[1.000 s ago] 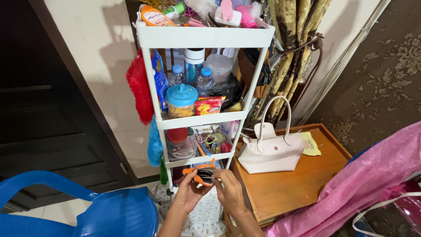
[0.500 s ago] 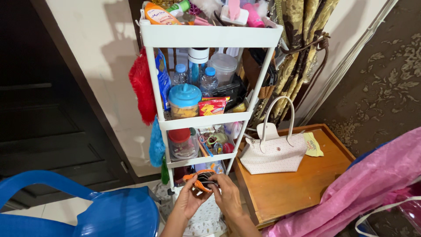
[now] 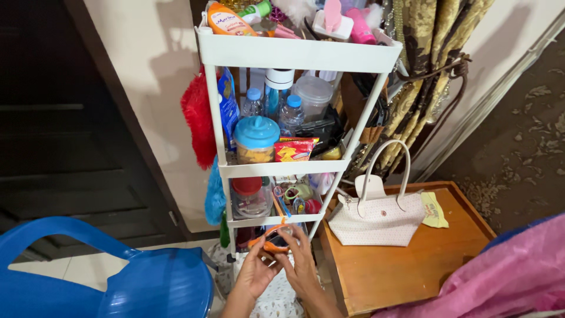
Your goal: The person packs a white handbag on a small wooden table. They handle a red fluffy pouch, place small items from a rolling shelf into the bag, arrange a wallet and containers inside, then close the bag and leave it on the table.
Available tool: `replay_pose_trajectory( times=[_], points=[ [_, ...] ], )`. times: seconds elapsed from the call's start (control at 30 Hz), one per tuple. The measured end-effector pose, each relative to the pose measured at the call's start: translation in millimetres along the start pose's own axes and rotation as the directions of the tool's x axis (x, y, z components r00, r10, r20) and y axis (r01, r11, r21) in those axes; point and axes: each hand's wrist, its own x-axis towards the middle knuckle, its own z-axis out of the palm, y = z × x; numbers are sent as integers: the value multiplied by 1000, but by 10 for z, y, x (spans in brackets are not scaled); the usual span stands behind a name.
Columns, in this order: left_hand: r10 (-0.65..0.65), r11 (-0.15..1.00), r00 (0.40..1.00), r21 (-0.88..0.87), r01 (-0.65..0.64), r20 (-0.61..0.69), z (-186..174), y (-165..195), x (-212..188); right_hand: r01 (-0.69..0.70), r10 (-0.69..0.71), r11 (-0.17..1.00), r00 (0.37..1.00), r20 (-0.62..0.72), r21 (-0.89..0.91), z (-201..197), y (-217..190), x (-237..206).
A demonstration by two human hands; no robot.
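**Holding an orange gadget at the foot of a white cart**

Gripping from both sides, the left hand point(image 3: 254, 272) and the right hand point(image 3: 301, 264) close together on a small orange object point(image 3: 272, 241) with a dark middle; its exact kind is too small to tell. Fingers of each hand curl round its edges, so neither hand is spread wide. The object sits just in front of the lowest tier of a white plastic cart point(image 3: 297, 54), whose three shallow trays hang on slim tilted posts.

On the middle tray stands a clear jar point(image 3: 256, 140) with a domed blue lid, beside a glossy red snack packet point(image 3: 294, 149) and two clear bottles with blue caps. The tray below carries a red-lidded jar point(image 3: 249, 196) and small coloured clutter. A fluffy red duster point(image 3: 198, 125) hangs off the cart's left side.

To the right, a pale, finely dotted handbag point(image 3: 376, 219) with arched handles rests on a smooth wooden table point(image 3: 412, 271). A patterned gold curtain point(image 3: 424, 70) is tied back behind it. A glossy blue plastic chair point(image 3: 118, 277) curves at lower left, and crinkled pink fabric point(image 3: 512, 271) fills the lower right corner.
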Motion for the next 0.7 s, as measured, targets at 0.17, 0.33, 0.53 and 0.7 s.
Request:
replay_pose_trajectory(
  times=[0.17, 0.33, 0.53, 0.7],
  points=[
    [-80, 997, 997, -1, 80, 5, 268, -116, 160, -202, 200, 978, 979, 43, 54, -105, 341, 159],
    [-18, 942, 993, 331, 55, -114, 456, -243, 354, -181, 180, 983, 982, 51, 21, -397, 587, 349],
    [361, 726, 925, 586, -360, 121, 450, -312, 582, -419, 393, 902, 897, 201, 104, -542, 805, 592],
    [437, 715, 892, 555, -424, 118, 334, -202, 612, -373, 307, 897, 911, 275, 237, -372, 1101, 733]
  ],
)
